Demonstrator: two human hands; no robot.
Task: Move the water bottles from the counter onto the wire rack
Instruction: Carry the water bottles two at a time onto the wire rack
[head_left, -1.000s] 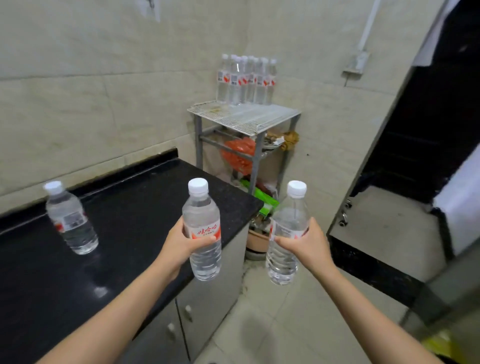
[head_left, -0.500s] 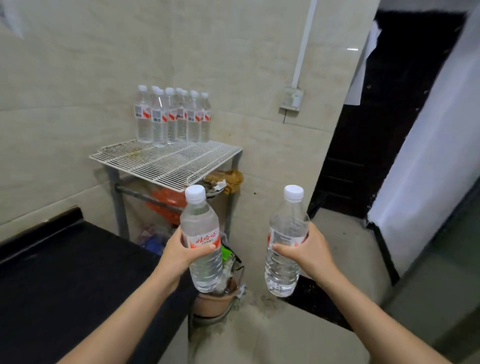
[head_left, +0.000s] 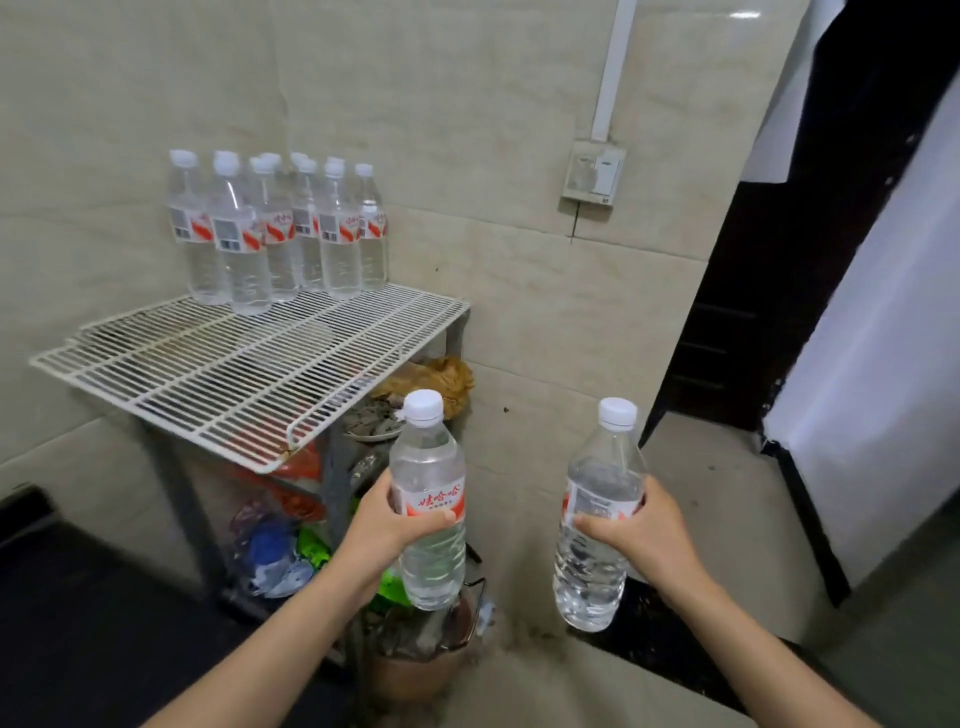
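- Two water bottles are held upright in the air, one in each hand, both clear with white caps.
- The left bottle (head_left: 428, 499) is gripped at its red-and-white label by the left hand (head_left: 382, 525), whose fingers (head_left: 436, 519) are curled round it, thumb across the front.
- The right bottle (head_left: 597, 519) is gripped at its label by the right hand (head_left: 649, 530), whose fingers (head_left: 592, 524) are wrapped round it in the same way.
- The two bottles are apart, with floor showing between them.
- The wire rack (head_left: 234, 374) is above and to the left of the left fingers, its front corner near the left bottle's cap.
- A cluster of bottles (head_left: 280, 234) stands at the rack's far edge by the tiled wall, well beyond both hands.
- The dark worktop (head_left: 78, 623) lies below and to the left of the left forearm.
- A clay pot (head_left: 415, 670) sits on the floor under the left bottle.
- A wall switch box (head_left: 592, 174) is high above the right fingers.
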